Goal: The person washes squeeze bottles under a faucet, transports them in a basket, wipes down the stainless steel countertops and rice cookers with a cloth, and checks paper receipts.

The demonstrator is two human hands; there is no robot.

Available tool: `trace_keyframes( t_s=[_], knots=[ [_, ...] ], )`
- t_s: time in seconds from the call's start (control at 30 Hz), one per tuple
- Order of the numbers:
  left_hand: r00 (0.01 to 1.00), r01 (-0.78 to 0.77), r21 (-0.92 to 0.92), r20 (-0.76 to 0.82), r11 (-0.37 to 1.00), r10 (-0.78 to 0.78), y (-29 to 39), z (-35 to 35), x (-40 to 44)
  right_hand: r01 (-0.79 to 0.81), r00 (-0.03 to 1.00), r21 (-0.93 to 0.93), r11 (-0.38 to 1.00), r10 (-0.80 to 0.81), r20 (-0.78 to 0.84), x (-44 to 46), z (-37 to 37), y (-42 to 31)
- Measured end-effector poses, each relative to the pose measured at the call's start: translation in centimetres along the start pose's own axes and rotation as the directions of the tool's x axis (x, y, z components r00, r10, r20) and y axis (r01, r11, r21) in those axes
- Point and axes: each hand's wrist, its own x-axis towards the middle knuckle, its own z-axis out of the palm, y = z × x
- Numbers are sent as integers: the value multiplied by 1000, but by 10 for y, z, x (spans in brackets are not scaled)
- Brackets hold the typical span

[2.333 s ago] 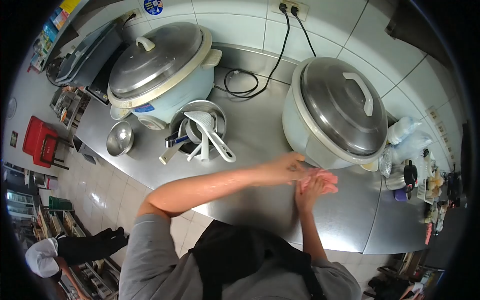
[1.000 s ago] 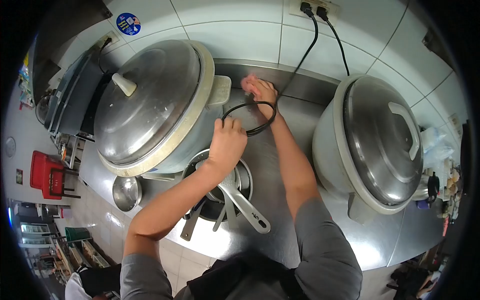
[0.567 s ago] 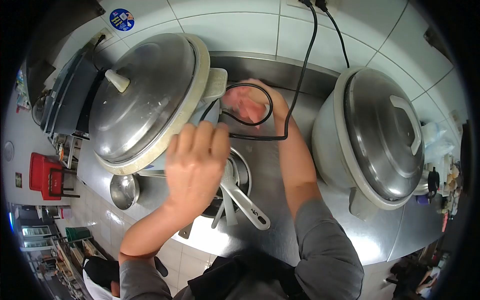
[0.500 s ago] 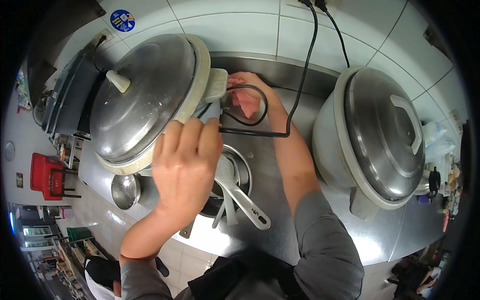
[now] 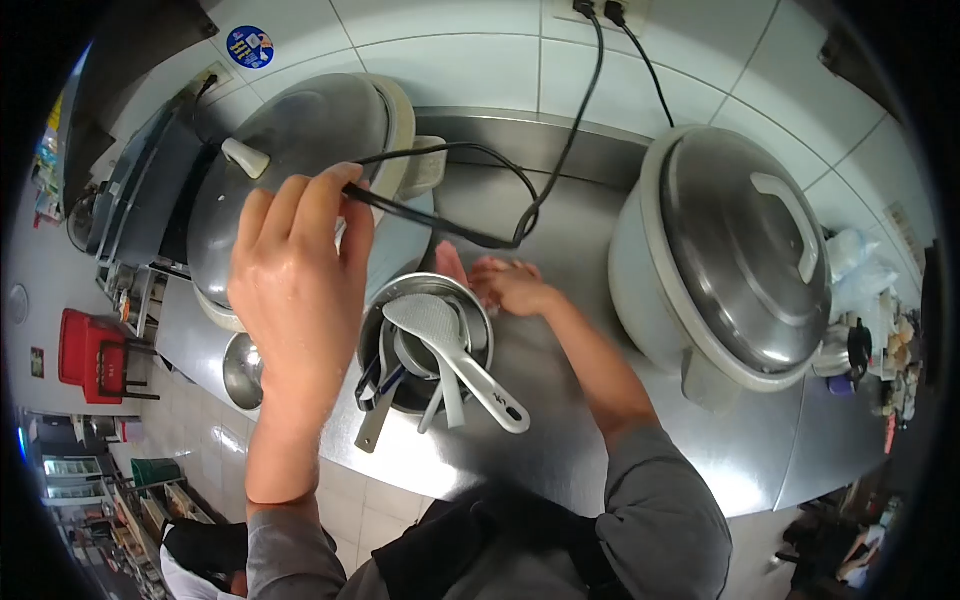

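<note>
Left hand (image 5: 300, 250) gripping black cord (image 5: 430, 219), loop raised; right hand (image 5: 522, 290) pressing pink cloth (image 5: 450, 262) to counter (image 5: 550, 400), far-right beside steel pot (image 5: 487, 345). Careless sweep could nudge pot; slack cord could snag paddle (image 5: 430, 320).

2 lg cookers (image 5: 745, 250), 1 sm bowl (image 5: 242, 372), 1 cloth (image 5: 450, 262), 3 blk cords (image 5: 572, 140), 2 hands (image 5: 300, 260).

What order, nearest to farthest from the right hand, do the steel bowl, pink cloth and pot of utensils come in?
1. Pink cloth, touching the right hand.
2. Pot of utensils, just to the hand's left.
3. Steel bowl, past the pot, far left.
</note>
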Motion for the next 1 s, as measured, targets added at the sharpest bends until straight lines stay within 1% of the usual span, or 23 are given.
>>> trace_keyframes(
  t_s=[0.03,0.07,0.1,0.13,0.23,0.33,0.37,0.4,0.43,0.47,0.5,0.57,0.6,0.63,0.7,0.73,0.77,0.83,0.87,0.9,0.93,0.97,1.0],
  knots=[
    [1000,1,-15,-5,1000,-1,0,-3,-2,-26,1000,58,998,27,-12,-22,10,-3],
    [1000,13,-20,18,1000,-13,1,-5,-4,0,999,94,996,3,-34,-42,21,-2],
    [999,22,-23,43,999,-21,2,-8,-6,28,998,130,991,-21,-56,-62,32,-2],
    [997,30,-26,65,999,-28,2,-10,-8,106,992,142,984,-93,-90,-81,42,0],
    [994,3,-83,110,997,6,2,-10,-19,133,953,347,928,-216,212,-128,55,-8],
    [984,15,-149,177,989,12,3,-1,-36,209,977,234,949,-193,-91,-150,-2,-53],
    [971,17,-184,236,983,27,1,3,-44,16,989,471,882,56,-138,-146,-20,-67],
    [963,7,-223,263,975,53,3,7,-48,-32,955,322,946,123,-268,-138,-35,-71],
    [953,0,-262,292,965,79,5,10,-51,-166,913,192,967,224,-340,-125,-54,-75],
    [939,-1,-300,327,954,104,6,11,-57,-315,855,82,945,321,-407,-111,-73,-78],
    [936,16,-367,333,930,115,5,11,-63,-512,780,-9,859,460,-424,-92,-92,-78],
    [884,248,-371,465,895,-52,-6,-3,-76,-672,733,-247,698,581,-353,-47,-100,-37],
    [841,359,-360,524,861,-132,-17,-11,-84,-725,638,-69,685,631,-441,-16,-78,10],
    [833,413,-352,519,840,-192,-38,-12,-101,-744,527,112,659,682,-508,8,-44,50],
    [721,631,-298,565,717,-400,-75,-24,-138,-635,492,109,765,509,-706,13,2,75],
    [694,675,-295,563,676,-449,-92,-29,-162,-580,450,98,809,419,-789,8,15,78],
    [565,791,-232,634,567,-528,-111,-34,-191,-458,570,74,886,356,-740,-8,20,72],
    [335,902,-126,807,412,-487,-119,-56,-235,-190,760,59,980,185,-623,-57,35,45],
    [212,947,-93,900,306,-382,-126,-59,-272,-146,775,82,986,165,-609,-79,48,27],
    [54,981,-20,983,193,-173,-128,-63,-302,-98,789,98,990,137,-599,-100,56,11],
    [-42,979,26,996,203,73,-118,-69,-316,-113,817,118,987,160,-554,-119,61,-1],
    [-181,970,141,963,198,201,-107,-69,-343,-127,843,143,982,183,-505,-138,67,-12],
    [-217,970,164,917,179,335,-99,-70,-378,-141,867,171,975,205,-453,-155,72,-23]
  ],
)
